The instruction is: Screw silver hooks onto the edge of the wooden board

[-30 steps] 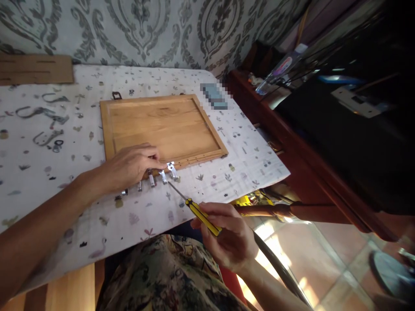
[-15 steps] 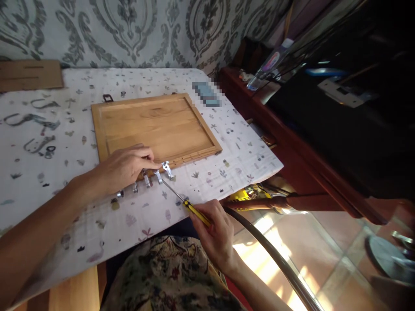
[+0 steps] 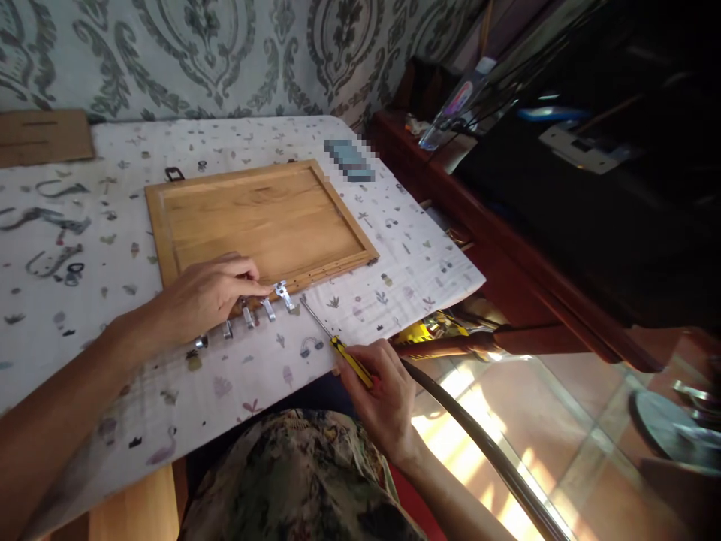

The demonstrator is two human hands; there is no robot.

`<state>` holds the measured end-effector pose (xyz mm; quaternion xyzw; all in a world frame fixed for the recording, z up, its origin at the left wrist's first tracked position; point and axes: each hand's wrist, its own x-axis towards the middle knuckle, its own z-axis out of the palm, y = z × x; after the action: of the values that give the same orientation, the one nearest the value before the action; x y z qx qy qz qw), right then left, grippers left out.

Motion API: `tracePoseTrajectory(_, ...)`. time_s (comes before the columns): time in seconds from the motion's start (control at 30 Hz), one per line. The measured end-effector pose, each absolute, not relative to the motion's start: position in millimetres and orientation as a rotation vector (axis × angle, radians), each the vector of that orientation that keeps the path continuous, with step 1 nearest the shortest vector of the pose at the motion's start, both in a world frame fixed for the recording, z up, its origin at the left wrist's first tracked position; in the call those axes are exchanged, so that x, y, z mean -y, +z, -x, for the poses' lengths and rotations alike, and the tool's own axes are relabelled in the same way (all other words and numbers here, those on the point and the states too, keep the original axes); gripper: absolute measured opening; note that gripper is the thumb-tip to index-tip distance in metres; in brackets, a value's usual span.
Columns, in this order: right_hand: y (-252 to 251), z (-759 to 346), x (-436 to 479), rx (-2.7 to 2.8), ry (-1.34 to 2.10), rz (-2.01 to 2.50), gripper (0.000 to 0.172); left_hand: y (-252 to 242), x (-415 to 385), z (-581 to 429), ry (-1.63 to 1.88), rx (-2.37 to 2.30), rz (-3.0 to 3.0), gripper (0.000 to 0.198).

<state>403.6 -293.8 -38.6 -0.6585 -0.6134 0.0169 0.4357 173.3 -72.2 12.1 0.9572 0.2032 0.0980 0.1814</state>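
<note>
A framed wooden panel (image 3: 264, 214) lies on the patterned tablecloth (image 3: 428, 263). Several shiny metal hooks stick out along its near edge. My left hand (image 3: 217, 289) rests over that edge, fingers partly curled. One fingertip presses the upper end of the rightmost metal hook (image 3: 285, 295); my palm hides part of the edge. In my right hand (image 3: 383, 391) is a screwdriver (image 3: 352, 361) with a yellow and black handle, held by closed fingers. Its tip is just right of the rightmost hook, apart from it, over the cloth.
Several loose curved hooks (image 3: 56, 218) are drawn or lie at the left, hard to tell which. Cardboard (image 3: 45, 137) lies at the back left. A pixelated object (image 3: 349, 160) is beyond the panel. A dark red cabinet (image 3: 507, 285) borders the table at right, with a bottle (image 3: 459, 101) on it.
The screwdriver has moved right, its tip away from the second hook from the right. My left hand keeps its place at the rightmost hook. The view has shifted slightly.
</note>
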Motion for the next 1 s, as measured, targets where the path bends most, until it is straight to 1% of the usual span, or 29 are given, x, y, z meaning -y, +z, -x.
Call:
tracePoseTrajectory(0.2, -33.4, -426.8, 293.4, 1.529, 0.054, 1.54, 0.01, 4.6, 70.7, -171.8, 0.386, -0.551, -2.721, 0.058)
tracePoseTrajectory(0.37, -22.0, -448.8, 248.0, 1.498, -0.095, 1.539, 0.011, 0.6, 70.0, -172.9, 0.417, -0.522, -2.692, 0.042)
tracePoseTrajectory(0.5, -19.4, -462.6, 185.5, 1.618, -0.059, 1.458, 0.003, -2.8, 71.5, -173.5, 0.478, -0.531, -2.698, 0.05)
tracePoseTrajectory(0.63, -22.0, -468.6, 148.0, 1.795, 0.033, 1.531, 0.008, 2.9, 73.5, -173.3, 0.42, -0.549, -2.693, 0.051)
tracePoseTrajectory(0.8, -26.5, -471.9, 151.3, 1.859, 0.084, 1.562, 0.009, 9.8, 72.7, -174.1, 0.339, -0.555, -2.675, 0.045)
tracePoseTrajectory(0.9, -25.3, -472.8, 156.5, 1.868, 0.099, 1.55, 0.014, 5.3, 71.5, -174.0, 0.361, -0.581, -2.676, 0.048)
tracePoseTrajectory(1.0, -22.1, -470.7, 160.1, 1.843, 0.049, 1.532, 0.015, -0.5, 71.4, -173.4, 0.409, -0.586, -2.688, 0.051)
